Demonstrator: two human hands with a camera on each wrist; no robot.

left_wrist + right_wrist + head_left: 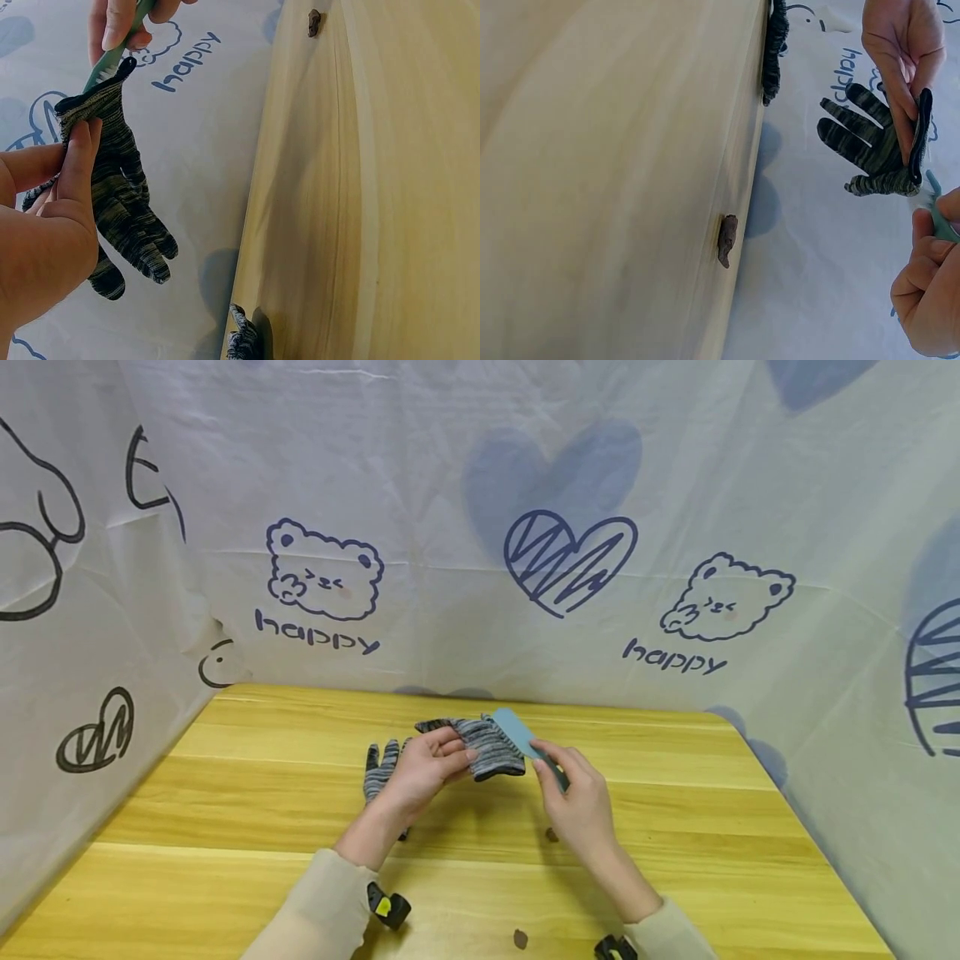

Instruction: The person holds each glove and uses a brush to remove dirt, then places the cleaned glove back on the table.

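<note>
My left hand (pixel 422 770) holds up a grey-and-black knitted glove (pixel 491 748), pinching it near the dark-edged cuff. In the left wrist view the glove's fingers (pixel 135 225) dangle loose. A blue-green brush (pixel 515 732) lies against the glove, its white bristles (pixel 109 73) facing the cuff in the left wrist view. My right hand (pixel 581 793) grips the brush by its handle, thumb and fingers curled round it. Partly hidden behind the left forearm, a second matching glove (pixel 378 770) lies on the table.
Two small brown lumps (pixel 521 938) lie on the yellow wood-grain table (pixel 675 827), one nearer the front edge and one below the right hand. Printed white cloth (pixel 450 610) hangs behind the table and at both sides.
</note>
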